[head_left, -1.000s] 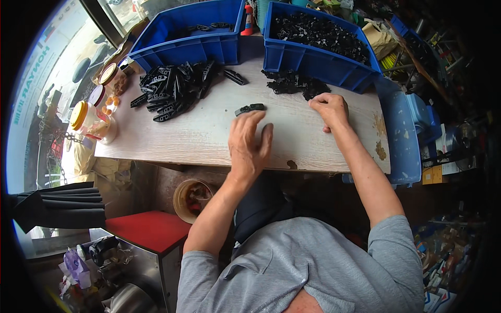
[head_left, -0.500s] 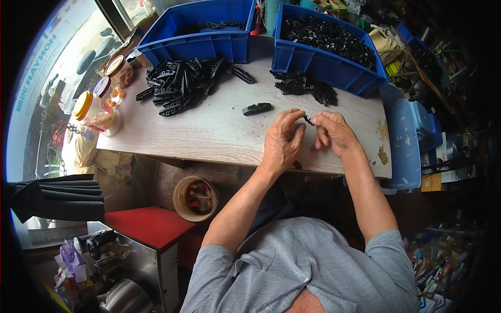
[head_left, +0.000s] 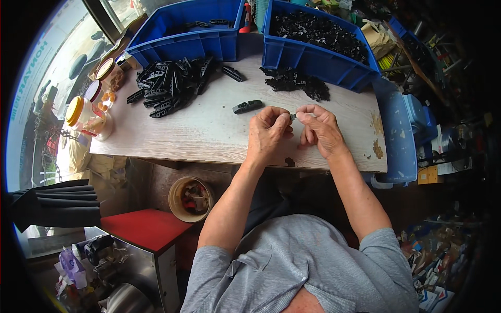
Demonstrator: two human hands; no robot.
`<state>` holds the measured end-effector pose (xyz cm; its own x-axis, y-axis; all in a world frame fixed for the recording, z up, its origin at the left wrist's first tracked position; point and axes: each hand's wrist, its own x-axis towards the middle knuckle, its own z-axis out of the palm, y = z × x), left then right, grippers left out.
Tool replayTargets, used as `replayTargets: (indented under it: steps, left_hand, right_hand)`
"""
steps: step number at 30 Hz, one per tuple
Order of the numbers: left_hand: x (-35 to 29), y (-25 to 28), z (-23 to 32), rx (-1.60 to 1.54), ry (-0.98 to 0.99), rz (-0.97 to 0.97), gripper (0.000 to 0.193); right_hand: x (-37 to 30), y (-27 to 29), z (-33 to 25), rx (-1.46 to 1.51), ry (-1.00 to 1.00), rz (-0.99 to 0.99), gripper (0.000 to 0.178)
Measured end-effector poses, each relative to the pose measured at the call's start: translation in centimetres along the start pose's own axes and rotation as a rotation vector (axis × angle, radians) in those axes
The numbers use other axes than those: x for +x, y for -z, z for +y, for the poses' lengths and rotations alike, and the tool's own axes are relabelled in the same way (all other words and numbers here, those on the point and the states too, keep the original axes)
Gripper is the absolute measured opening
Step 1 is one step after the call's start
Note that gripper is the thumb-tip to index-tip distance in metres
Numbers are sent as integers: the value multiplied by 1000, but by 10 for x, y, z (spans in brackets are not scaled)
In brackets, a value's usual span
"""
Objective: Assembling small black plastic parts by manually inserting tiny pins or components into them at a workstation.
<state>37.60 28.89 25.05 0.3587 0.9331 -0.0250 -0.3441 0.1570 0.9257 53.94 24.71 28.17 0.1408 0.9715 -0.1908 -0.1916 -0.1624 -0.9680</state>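
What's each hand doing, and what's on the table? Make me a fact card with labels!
Left hand: pinching a small part
Right hand: fingertips at the part; grip unclear
Lone piece: black, lying beyond the left hand
Left pile: long black pieces
Right pile: small black bits
Bins: two, blue, behind the piles
Jars: three, lidded, on the table's left

From the view's centre, three lidded jars point(head_left: 94, 91) stand near ten o'clock, a red object point(head_left: 247, 19) at twelve, a pale bucket point(head_left: 175, 201) and red-topped cabinet point(head_left: 140, 229) at eight, a yellow box point(head_left: 428, 176) around three.
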Motion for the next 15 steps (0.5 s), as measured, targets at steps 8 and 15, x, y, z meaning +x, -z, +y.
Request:
replayTargets:
  steps: [8, 15]
  left_hand:
    - [-12, 11, 21, 955, -372, 190, 23]
    - [-4, 41, 24, 1456, -470, 328, 27]
  right_hand:
    - [-4, 0, 5, 4, 3, 4, 20]
    - [-4, 1, 6, 4, -13, 56, 20]
